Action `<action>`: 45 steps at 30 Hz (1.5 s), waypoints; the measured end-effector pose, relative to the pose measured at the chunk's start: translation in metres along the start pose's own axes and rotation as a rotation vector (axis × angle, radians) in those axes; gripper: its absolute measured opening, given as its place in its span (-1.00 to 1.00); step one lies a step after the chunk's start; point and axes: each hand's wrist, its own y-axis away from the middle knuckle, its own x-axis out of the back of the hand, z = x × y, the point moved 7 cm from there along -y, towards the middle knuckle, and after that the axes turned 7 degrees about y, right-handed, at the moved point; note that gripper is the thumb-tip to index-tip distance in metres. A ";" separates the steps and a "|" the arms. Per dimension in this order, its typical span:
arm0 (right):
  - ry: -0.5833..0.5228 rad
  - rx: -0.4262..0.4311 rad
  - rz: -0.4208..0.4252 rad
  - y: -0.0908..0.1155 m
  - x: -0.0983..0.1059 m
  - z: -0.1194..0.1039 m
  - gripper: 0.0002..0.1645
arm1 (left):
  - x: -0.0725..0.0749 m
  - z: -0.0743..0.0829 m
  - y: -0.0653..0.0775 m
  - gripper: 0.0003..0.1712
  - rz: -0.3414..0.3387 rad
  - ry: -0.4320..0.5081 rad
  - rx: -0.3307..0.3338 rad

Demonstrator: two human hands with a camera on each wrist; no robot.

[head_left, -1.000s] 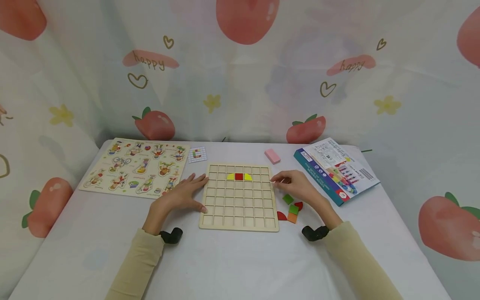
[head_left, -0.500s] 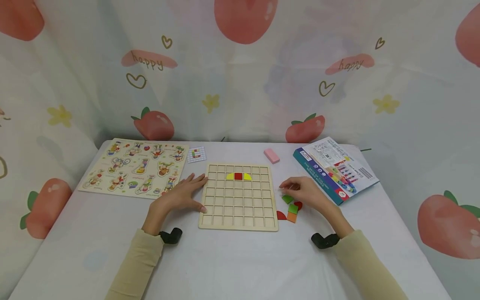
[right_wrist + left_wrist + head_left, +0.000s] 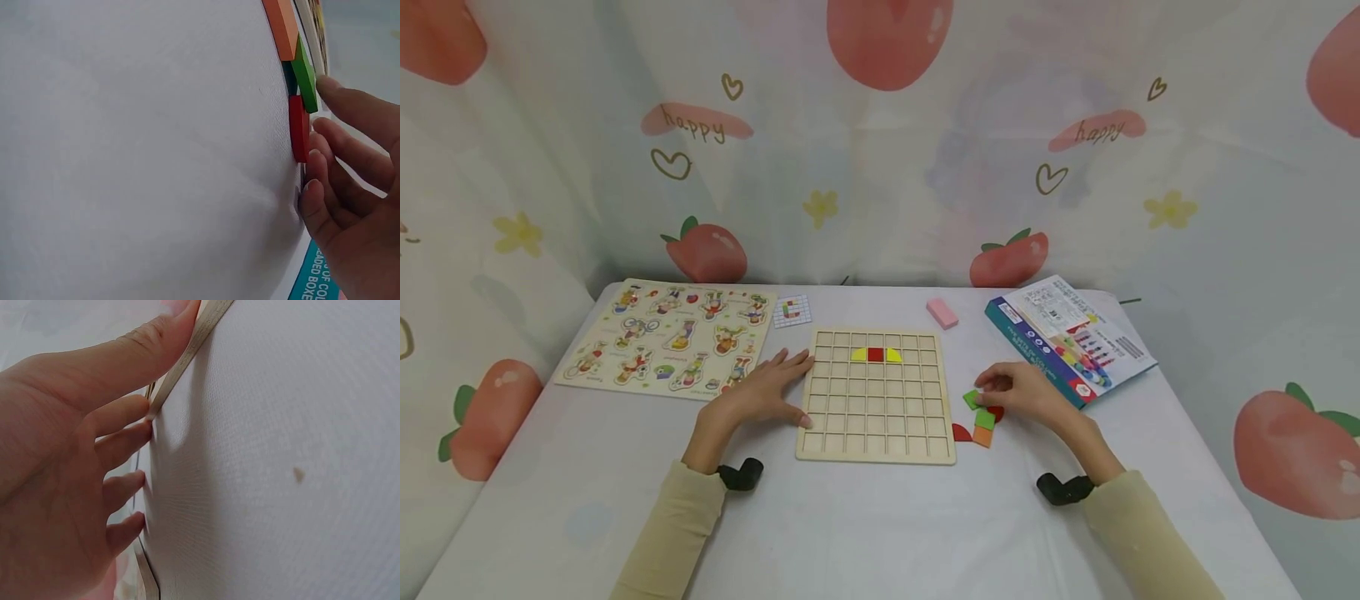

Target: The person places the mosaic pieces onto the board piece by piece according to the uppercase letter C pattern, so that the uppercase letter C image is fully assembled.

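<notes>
A wooden grid board (image 3: pixel 876 451) lies between the hands. In its upper part a red square tile (image 3: pixel 876 355) sits between two yellow quarter-round tiles (image 3: pixel 893 355). My left hand (image 3: pixel 760 393) rests along the board's left edge, fingers spread. Right of the board, my right hand (image 3: pixel 1028 392) has its thumb and index finger right at a green square tile (image 3: pixel 972 399); the right wrist view shows a gap between these fingertips. Beside it lie another green tile (image 3: pixel 985 419), an orange tile (image 3: pixel 982 437), a red quarter-round tile (image 3: pixel 961 432) and a partly hidden red tile (image 3: pixel 299 129).
A picture puzzle board (image 3: pixel 655 375) lies at the back left, with a small pattern card (image 3: pixel 792 311) beside it. Behind the grid board's right corner is a pink block (image 3: pixel 942 313). A blue and white box (image 3: pixel 1071 337) lies at the back right.
My right hand has moved from the board's right edge rightward and toward me, down to the green tile. My left hand stays in place at the board.
</notes>
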 end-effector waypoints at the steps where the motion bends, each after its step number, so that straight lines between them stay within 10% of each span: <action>1: 0.007 -0.006 0.000 0.000 0.000 0.000 -0.61 | 0.000 0.000 0.000 0.21 0.002 0.001 0.001; 45: -0.152 0.183 0.032 -0.025 -0.013 -0.060 -0.69 | -0.002 -0.001 -0.001 0.22 0.002 0.020 0.007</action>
